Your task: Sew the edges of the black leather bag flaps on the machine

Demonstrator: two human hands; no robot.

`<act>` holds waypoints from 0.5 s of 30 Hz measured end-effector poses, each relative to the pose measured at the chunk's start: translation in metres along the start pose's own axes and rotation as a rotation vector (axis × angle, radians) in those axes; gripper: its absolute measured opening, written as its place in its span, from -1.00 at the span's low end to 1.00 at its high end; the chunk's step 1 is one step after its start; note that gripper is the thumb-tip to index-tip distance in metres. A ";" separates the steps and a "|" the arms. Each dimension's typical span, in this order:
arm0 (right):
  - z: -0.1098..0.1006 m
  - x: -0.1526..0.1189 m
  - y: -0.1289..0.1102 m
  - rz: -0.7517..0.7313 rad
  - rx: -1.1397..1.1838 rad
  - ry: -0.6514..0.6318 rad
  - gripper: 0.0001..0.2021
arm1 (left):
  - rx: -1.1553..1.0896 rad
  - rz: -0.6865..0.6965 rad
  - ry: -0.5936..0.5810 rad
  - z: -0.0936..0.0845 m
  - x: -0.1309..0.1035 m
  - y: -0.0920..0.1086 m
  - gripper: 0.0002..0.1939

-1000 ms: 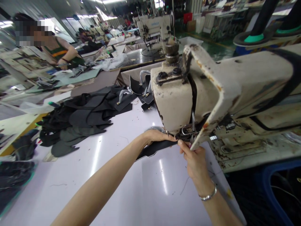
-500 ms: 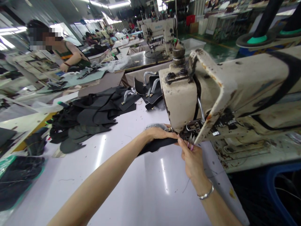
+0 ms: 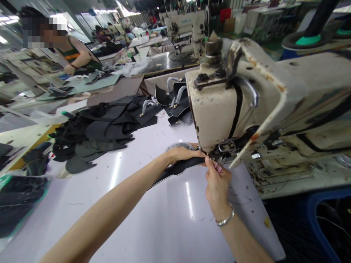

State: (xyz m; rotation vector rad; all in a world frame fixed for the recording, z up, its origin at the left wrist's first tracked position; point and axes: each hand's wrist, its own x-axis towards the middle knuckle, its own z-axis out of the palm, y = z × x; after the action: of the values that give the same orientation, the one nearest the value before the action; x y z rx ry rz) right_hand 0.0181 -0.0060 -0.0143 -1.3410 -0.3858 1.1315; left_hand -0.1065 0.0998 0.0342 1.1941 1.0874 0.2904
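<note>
Under the head of the sewing machine lies a black panel with a pale cut edge. My left hand grips the panel close to the needle area, its fingers reaching to the presser foot. A plastic-wrapped handle with gold-coloured fittings shows just behind that hand. My right hand is closed round small pink-handled scissors, blades pointing up and away. Its thumb and forefinger meet the panel's edge beside my left fingertips. The machine head and my fingers hide the needle and the stitching.
A heap of black cut pieces lies left on the white tabletop. Black panels with wrapped handles sit behind the machine head. A blue bin stands at right. Across the way, a person works at another table.
The view has shifted slightly. My right hand has moved a little left along the panel's edge with the scissors. More of the panel now shows left of my left wrist.
</note>
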 end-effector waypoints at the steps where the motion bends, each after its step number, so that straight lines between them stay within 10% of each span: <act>1: 0.000 0.000 0.000 -0.014 -0.010 0.007 -0.42 | -0.014 -0.007 0.011 0.001 0.000 -0.003 -0.60; 15: 0.005 -0.005 -0.026 -0.026 0.055 -0.030 -0.62 | -0.267 -0.355 0.363 0.048 -0.025 -0.037 -0.35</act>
State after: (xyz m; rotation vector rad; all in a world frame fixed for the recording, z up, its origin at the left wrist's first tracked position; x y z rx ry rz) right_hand 0.0230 -0.0029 0.0114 -1.2689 -0.3905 1.1341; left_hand -0.0928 0.0388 0.0141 0.7073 1.5003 0.3707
